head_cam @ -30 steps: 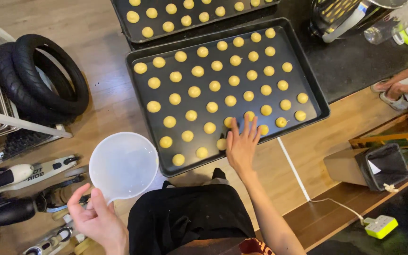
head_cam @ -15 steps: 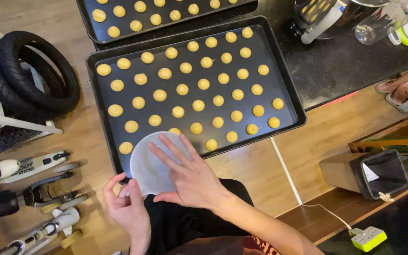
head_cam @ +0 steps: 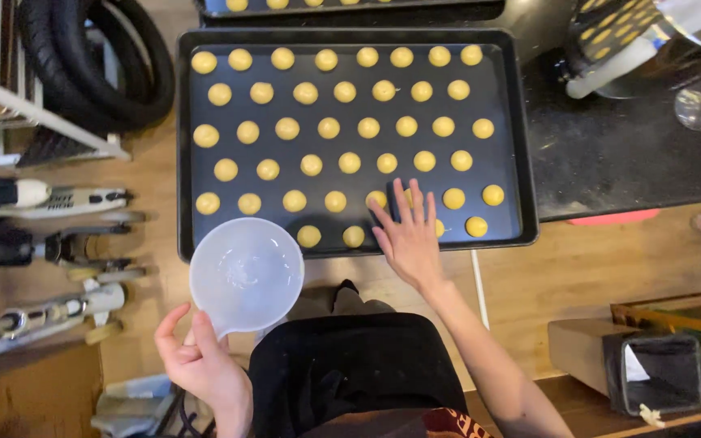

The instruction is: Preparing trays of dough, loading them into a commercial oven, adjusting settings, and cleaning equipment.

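A black baking tray (head_cam: 521, 146) holds rows of small round yellow dough balls (head_cam: 328, 128). My right hand (head_cam: 409, 235) lies flat with fingers spread over the tray's near row, covering a ball or two. My left hand (head_cam: 201, 365) grips the handle of a translucent white plastic cup (head_cam: 245, 274), held level over the tray's near left corner; it looks to have a little clear liquid in it. I wear a black apron (head_cam: 359, 373).
A second tray of dough balls (head_cam: 350, 6) sits beyond the first. Black tyres (head_cam: 99, 73) and scooters (head_cam: 42, 203) lie at the left. A dark counter (head_cam: 626, 154) with a glass and a patterned container is at the right, a small bin (head_cam: 659, 369) at lower right.
My right hand left the cup and went back to the near row of dough balls. The cup stays in my left hand, shifted slightly left. The camera moved closer to the tray.
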